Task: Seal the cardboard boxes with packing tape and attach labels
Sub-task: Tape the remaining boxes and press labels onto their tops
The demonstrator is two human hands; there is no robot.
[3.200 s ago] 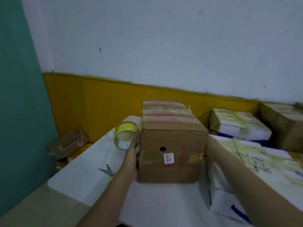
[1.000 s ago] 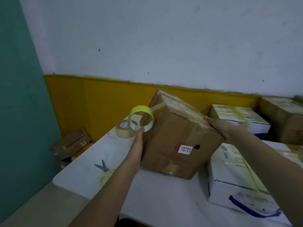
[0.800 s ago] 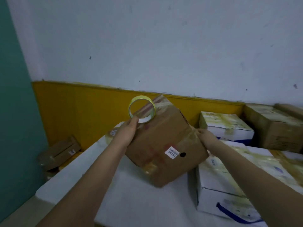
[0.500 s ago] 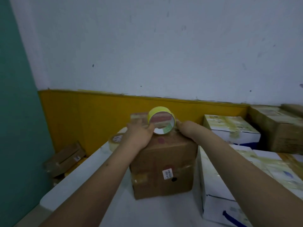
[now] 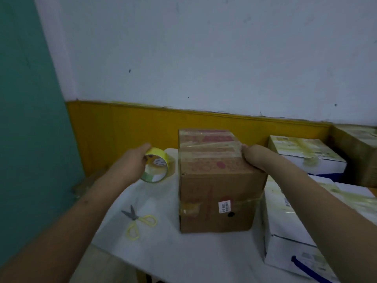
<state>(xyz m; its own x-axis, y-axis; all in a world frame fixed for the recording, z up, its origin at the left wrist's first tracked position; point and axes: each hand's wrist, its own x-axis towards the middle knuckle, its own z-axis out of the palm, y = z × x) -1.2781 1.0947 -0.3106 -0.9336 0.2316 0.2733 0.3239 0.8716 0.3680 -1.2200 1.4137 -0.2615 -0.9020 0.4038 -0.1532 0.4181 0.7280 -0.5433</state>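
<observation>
The sealing step is under way: the brown cardboard box with red print and a small white barcode sticker [image 5: 219,180] is standing upright on the white table [image 5: 183,260], its top already crossed by clear tape strips. The left hand [image 5: 133,165] is gripping the yellow-edged roll of clear packing tape [image 5: 156,168] just left of the box, fingers curled round its rim, while the right hand [image 5: 253,158] is clamping the box's top right edge; the two hands are well apart. By my judgement, the next move is calling for another strip or a cut with the yellow-handled scissors [image 5: 138,221] lying on the table to the near left. Half a second ago the roll was sitting up on the box top with both hands close together there; now it is out to the left, off the box.
</observation>
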